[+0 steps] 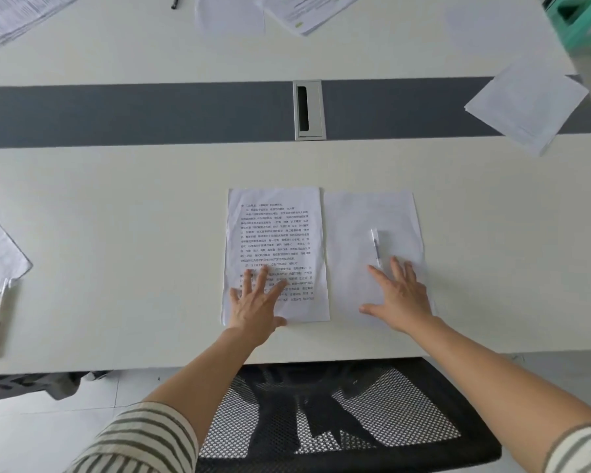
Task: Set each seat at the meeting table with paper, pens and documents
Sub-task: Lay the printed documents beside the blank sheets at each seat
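Document (pixel 275 240), printed, lies on the desk (pixel 116 216) straight before me, with a blank sheet (pixel 362 213) just beside it on the right, their edges nearly touching. A pen (pixel 377 249) lies on the blank sheet, pointing away from me; its near end seems to reach my right fingertips, though I cannot tell if they touch. My left hand (pixel 256 302) rests flat with fingers spread on the lower part of the document. My right hand (pixel 401 295) lies flat and spread on the blank sheet.

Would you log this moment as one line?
left hand flat on printed document | right hand flat on blank sheet | pen on sheet
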A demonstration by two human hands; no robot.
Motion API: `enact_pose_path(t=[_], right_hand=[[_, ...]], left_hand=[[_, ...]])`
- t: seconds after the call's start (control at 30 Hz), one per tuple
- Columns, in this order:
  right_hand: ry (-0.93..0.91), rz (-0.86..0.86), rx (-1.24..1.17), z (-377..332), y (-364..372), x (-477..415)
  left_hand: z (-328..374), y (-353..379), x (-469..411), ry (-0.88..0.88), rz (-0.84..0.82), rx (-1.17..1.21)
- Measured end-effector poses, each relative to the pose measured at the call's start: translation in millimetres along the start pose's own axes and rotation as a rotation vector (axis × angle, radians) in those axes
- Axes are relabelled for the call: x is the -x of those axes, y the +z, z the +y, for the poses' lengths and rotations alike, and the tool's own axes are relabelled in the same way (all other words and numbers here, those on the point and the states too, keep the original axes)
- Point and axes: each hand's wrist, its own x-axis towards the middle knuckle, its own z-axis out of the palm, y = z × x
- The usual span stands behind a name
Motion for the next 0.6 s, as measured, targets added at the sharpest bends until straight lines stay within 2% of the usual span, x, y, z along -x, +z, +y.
enact_pose_path(t=[0.47, 0.53, 0.6], right_hand=[[-0.026, -0.001, -0.015, 7, -7, 6], [-0.074, 0.063, -0.077, 6, -12, 14], [-0.152, 0.132, -0.216, 3, -17, 27]], left_hand=[[-4, -1, 3, 0.004, 0.036, -0.02], [-1, -7, 13, 0.0, 0.096, 0.047], [3, -14, 30, -0.004, 0.177, 0.226]])
